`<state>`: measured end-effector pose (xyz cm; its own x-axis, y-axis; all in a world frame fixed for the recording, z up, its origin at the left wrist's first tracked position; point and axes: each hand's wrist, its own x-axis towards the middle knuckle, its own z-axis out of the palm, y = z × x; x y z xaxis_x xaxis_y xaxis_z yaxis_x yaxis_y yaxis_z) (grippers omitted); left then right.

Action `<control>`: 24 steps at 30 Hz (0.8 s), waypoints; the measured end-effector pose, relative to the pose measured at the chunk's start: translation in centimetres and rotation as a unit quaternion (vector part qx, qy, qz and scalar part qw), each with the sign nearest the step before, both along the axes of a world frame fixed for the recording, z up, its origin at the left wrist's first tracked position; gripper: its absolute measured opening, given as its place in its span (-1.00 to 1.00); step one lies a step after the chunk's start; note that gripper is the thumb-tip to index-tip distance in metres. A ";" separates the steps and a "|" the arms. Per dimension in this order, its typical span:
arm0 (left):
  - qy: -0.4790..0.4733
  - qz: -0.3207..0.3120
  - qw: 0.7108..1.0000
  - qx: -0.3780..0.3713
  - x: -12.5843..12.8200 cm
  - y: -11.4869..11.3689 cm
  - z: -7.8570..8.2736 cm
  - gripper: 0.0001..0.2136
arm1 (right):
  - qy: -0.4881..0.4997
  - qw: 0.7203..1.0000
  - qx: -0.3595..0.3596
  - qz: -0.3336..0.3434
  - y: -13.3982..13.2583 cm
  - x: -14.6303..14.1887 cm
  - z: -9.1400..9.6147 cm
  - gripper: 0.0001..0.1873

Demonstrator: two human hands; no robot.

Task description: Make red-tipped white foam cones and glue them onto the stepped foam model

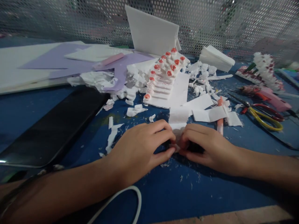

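Note:
A strip of white paper [178, 115] lies folded on the blue table, its near end between my two hands. My left hand [142, 146] pinches this end from the left, thumb and fingertips together. From the right, my right hand [205, 141] closes its fingertips on the same end, close to my left thumb. Just beyond stands a small white stepped model [161, 88] topped with several red-and-white rosettes, on a white sheet. Loose white paper pieces [202, 110] lie right of the strip.
A black tablet-like slab [56, 127] lies at left, near purple sheets [67, 57]. Scissors with yellow handles [263, 119] and a pink glue gun [273, 98] are at right. A white cable [139, 199] loops in front. Behind stands a perforated metal screen [93, 23].

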<state>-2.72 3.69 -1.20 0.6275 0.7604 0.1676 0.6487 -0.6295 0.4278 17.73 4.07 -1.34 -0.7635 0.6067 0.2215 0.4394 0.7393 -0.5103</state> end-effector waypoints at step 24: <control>-0.010 -0.067 0.997 0.032 -0.2 0.1 0.2 -0.92 | -0.021 0.995 0.079 0.062 0.4 0.7 0.0 -0.88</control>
